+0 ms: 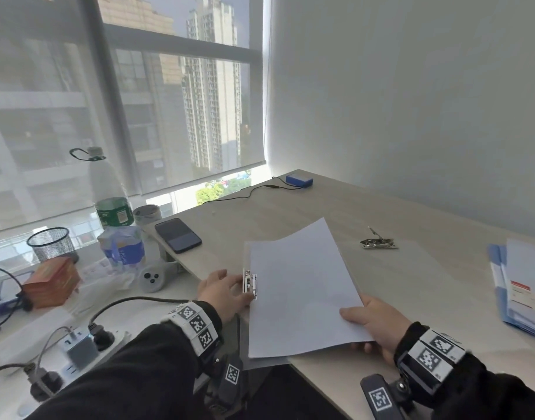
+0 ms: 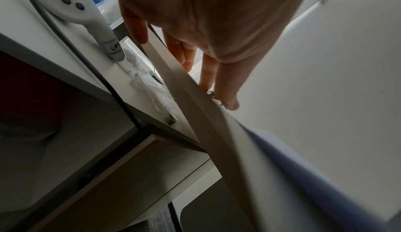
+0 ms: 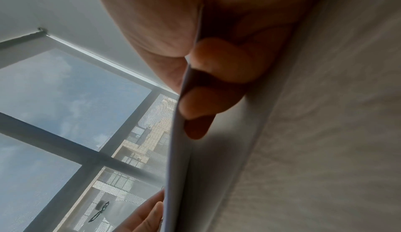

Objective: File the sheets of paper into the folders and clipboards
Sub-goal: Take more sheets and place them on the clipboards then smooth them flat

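Beside left hand [image 2: 206, 21], controller [image 2: 82, 12] with handwritten label [image 2: 113, 48]

Blank white sheet [image 1: 296, 286] over clipboard [image 1: 249, 284]

Sheet [image 1: 302, 286]: smooth, matt white paper. Clip [image 1: 249, 284]: bright, shiny metal. Surface [image 1: 396, 213]: pale wood-grain finish, matt. Phone [image 1: 177, 235]: glossy black screen. Pen cup [image 1: 52, 244]: black wire mesh. Folders [image 1: 496, 277]: smooth blue plastic.
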A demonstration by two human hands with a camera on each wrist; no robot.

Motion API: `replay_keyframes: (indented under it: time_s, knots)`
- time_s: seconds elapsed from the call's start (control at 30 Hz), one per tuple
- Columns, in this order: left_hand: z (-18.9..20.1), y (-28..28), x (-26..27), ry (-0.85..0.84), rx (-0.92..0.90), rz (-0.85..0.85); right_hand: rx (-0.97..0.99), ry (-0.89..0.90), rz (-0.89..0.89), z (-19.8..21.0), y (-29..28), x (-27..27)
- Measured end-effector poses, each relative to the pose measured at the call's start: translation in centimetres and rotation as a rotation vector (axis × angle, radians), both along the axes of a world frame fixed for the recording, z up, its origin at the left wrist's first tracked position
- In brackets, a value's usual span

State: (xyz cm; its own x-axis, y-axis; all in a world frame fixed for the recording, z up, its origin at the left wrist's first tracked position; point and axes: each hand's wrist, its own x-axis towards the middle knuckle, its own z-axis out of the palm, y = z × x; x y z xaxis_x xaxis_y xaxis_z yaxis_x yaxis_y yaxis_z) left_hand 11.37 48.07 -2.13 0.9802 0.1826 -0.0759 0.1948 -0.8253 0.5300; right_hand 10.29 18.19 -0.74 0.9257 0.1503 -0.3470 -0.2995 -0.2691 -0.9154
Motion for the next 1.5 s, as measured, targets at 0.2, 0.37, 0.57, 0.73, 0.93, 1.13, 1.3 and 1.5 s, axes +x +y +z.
replay_keyframes:
  time_s: [0.2, 0.37, 0.57, 0.73, 0.93, 1.13, 1.3, 1.5]
  knots:
    - [0.0, 0.1, -0.5, 0.024, 0.002, -0.010, -0.006, -0.010, -0.013, -0.1, 0.1, 0.0]
    - [1.1, 0.5, -0.7, 0.018, -0.081, -0.046, 0.001, -0.046, -0.160, -0.2, 0.3, 0.0]
    - [4.2, -0.9, -2.0, -0.156, -0.540, -0.020, 0.092, -0.056, -0.227, 0.2, 0.5, -0.2]
    - [7.3, -6.3, -4.3, -0.147, -0.712, -0.145, 0.156, 0.007, -0.280, 0.1, -2.1, -1.9]
    - [7.8, -16.5, -6.2, 0.037, -0.812, -0.361, 0.174, -0.004, -0.408, 1.5, -9.8, -7.1]
    - [5.7, -28.9, -8.0, 0.236, -0.860, -0.569, 0.137, -0.105, -0.705, 2.4, -20.5, -14.1]
    - [4.0, -38.7, -10.7, 0.307, -0.774, -0.732, 0.081, -0.178, -1.026, 2.9, -29.8, -22.0]
    - [3.2, -48.0, -12.4, 0.349, -0.522, -0.924, 0.056, -0.214, -1.274, 2.6, -36.4, -30.7]
